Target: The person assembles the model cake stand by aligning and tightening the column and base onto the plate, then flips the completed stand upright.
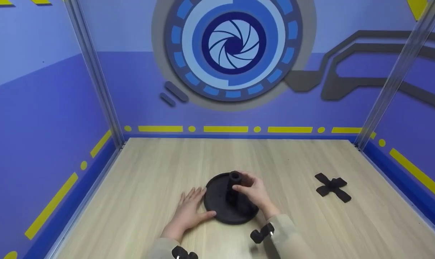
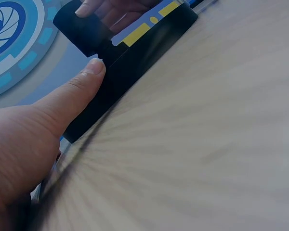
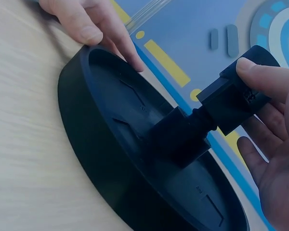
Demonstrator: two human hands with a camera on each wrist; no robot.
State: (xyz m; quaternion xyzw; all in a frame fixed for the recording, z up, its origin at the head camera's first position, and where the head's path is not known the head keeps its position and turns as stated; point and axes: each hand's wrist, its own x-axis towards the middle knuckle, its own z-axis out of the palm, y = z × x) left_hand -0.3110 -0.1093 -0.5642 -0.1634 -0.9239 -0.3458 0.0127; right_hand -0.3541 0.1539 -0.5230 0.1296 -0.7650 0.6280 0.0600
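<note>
A black round disc base [image 1: 217, 201] lies on the wooden table [image 1: 293, 223], and a short black post [image 1: 234, 178] stands upright at its centre. My right hand [image 1: 244, 185] grips the top of that post; in the right wrist view the fingers [image 3: 267, 79] wrap the post's thicker upper part [image 3: 233, 103]. My left hand [image 1: 197, 201] lies flat on the table with straight fingers, touching the disc's left rim. In the left wrist view its thumb [image 2: 82, 94] presses against the rim [image 2: 135, 62]. The left fingertips [image 3: 89, 31] rest on the rim's far edge [image 3: 82, 110].
A black cross-shaped piece [image 1: 332, 187] lies on the table to the right, well apart from the disc. Blue walls close in the table at the back and on both sides. Metal corner poles [image 1: 95, 79] stand at the rear corners.
</note>
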